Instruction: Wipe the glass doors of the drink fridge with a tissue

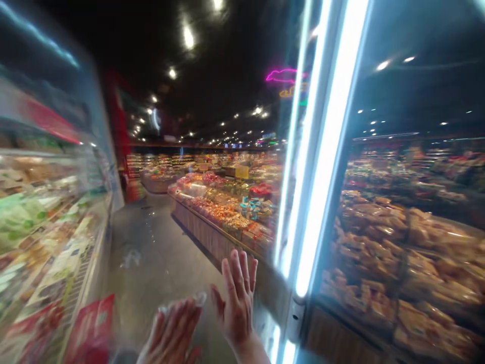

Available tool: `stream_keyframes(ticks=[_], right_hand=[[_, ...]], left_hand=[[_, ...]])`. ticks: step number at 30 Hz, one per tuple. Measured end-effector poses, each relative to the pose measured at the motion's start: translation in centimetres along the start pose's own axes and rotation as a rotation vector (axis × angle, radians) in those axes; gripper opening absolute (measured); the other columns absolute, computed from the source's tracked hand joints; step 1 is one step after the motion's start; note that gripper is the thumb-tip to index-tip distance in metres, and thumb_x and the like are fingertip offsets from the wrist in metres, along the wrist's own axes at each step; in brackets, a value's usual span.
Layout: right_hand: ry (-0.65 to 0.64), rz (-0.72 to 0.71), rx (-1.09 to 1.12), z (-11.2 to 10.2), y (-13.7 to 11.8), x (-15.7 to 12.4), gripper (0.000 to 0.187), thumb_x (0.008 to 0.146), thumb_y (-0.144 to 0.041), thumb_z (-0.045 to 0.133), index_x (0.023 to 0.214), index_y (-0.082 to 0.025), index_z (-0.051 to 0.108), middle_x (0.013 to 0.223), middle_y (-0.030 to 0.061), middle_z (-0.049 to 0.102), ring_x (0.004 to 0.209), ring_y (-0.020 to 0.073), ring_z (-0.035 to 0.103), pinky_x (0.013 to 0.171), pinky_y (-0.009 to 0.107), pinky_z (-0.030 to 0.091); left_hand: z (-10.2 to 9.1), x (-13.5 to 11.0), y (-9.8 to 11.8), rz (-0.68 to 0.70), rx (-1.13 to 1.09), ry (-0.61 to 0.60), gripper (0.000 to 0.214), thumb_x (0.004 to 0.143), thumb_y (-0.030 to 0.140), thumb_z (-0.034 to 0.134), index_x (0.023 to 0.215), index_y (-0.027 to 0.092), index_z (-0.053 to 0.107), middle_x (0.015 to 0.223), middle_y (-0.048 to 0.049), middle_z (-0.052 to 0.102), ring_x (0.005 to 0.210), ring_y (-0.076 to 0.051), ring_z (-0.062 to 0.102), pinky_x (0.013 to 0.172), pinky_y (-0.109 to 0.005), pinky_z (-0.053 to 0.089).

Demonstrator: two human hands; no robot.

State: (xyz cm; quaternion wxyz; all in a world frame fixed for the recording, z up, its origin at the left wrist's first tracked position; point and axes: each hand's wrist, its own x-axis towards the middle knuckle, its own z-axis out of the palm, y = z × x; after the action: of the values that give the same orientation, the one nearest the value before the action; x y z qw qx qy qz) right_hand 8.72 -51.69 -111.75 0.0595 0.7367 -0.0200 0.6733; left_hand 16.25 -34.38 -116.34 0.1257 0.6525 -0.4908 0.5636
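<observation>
My left hand (172,328) is low in the middle of the view, its fingers stretched close together and pointing up to the right. It is smeared by motion. A small clear, whitish thing (200,298) shows at its fingertips; what it is I cannot make out. Just to the right, my right hand (238,301) is raised with its fingers straight and its thumb apart. Nothing shows in it. The two hands do not touch. Bright vertical light tubes (329,146) stand to the right of my right hand.
A chilled shelf with packed goods (41,227) runs along the left, with a red box or sign (93,323) at its foot. A grey aisle floor (147,237) leads ahead. Beside it stands a wood-sided counter (200,225) heaped with packets. Bagged brown goods (428,268) fill the right.
</observation>
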Motion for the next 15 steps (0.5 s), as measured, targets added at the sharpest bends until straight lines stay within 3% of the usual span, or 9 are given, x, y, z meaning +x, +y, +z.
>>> stream_keyframes(ticks=[2,4,8,13,15], right_hand=[[-0.005,0.012,-0.013,-0.7,2.6,-0.9,0.068,0.103,-0.021,0.052,0.163,-0.014,0.022,0.172,0.0072,0.020,0.159,0.0267,0.021,0.131,0.054,0.014],[0.008,0.020,-0.010,-1.1,4.8,-1.8,0.068,0.104,-0.026,0.051,0.163,-0.011,0.021,0.171,0.0096,0.023,0.159,0.0264,0.023,0.131,0.054,0.016],[0.029,0.027,0.024,-1.4,7.5,-3.2,0.072,0.103,-0.034,0.052,0.163,-0.008,0.019,0.169,0.0139,0.028,0.157,0.0288,0.028,0.128,0.058,0.025],[0.056,0.002,0.052,-1.5,10.2,-4.7,0.080,0.098,-0.038,0.058,0.163,-0.008,0.021,0.168,0.0154,0.028,0.155,0.0320,0.032,0.119,0.058,0.043],[0.053,-0.032,0.107,-1.3,10.9,-5.5,0.085,0.096,-0.047,0.057,0.163,-0.008,0.021,0.166,0.0175,0.034,0.153,0.0355,0.035,0.111,0.061,0.050]], left_hand=[[0.8,1.2,1.0,0.140,-0.006,0.000,0.070,0.097,0.044,0.050,0.160,0.021,0.029,0.170,0.0023,0.019,0.161,-0.017,0.012,0.135,-0.036,0.006],[1.0,4.1,1.5,0.205,0.015,-0.007,0.066,0.097,0.044,0.050,0.158,0.024,0.034,0.170,0.0029,0.024,0.160,-0.017,0.015,0.135,-0.038,0.006],[0.8,11.2,1.5,0.092,0.086,-0.017,0.073,0.095,0.052,0.054,0.158,0.019,0.036,0.169,-0.0049,0.029,0.161,-0.026,0.011,0.134,-0.049,0.002],[1.3,13.4,1.9,0.416,0.141,-0.049,0.058,0.100,0.046,0.044,0.153,0.023,0.045,0.171,0.0011,0.026,0.160,-0.022,0.015,0.134,-0.042,0.006],[1.0,15.2,1.6,0.451,0.144,-0.079,0.055,0.099,0.046,0.046,0.151,0.027,0.047,0.169,0.0033,0.030,0.160,-0.020,0.017,0.134,-0.042,0.006]])
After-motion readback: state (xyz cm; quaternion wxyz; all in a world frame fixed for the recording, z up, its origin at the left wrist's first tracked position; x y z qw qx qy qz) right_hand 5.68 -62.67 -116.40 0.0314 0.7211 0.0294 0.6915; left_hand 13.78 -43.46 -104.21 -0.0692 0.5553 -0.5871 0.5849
